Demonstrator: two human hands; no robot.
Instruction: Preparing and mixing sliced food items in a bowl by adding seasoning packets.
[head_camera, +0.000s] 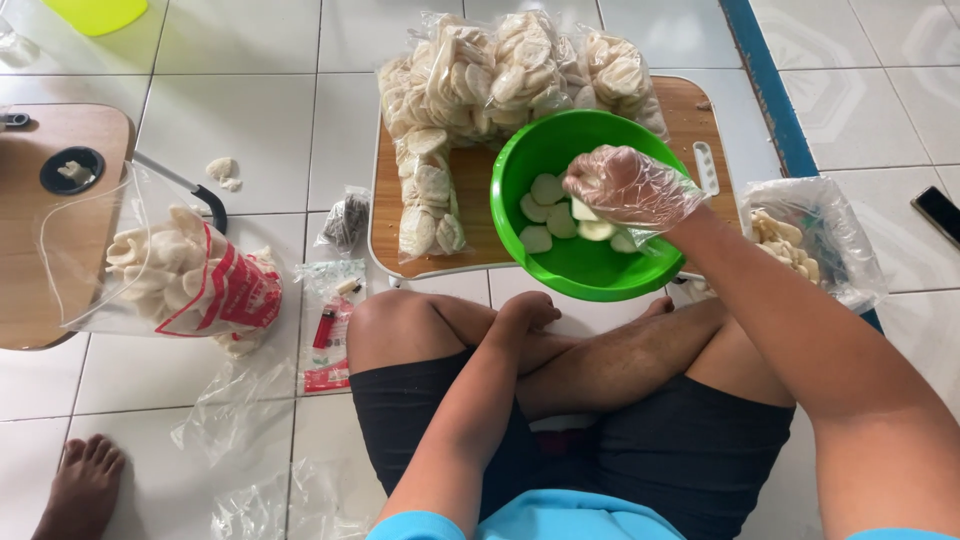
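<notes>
My right hand (622, 186), in a clear plastic glove, reaches into a tilted green bowl (540, 150) and closes on a pale round cracker. Several white crackers (548, 215) lie in the bowl's bottom. My left hand (528, 312) rests loosely curled on my crossed legs, holding nothing. The bowl sits on a small wooden table (470, 190) in front of me. Sealed clear bags of crackers (500, 75) are piled at the table's back and left side.
A printed plastic bag of crackers (190, 275) leans at the left by another low wooden table (40, 220). A red lighter (324, 326) lies on flat packaging. Another open bag (800, 245) sits right. A phone (938, 212), another person's foot (82, 485) and loose bags lie on the tiled floor.
</notes>
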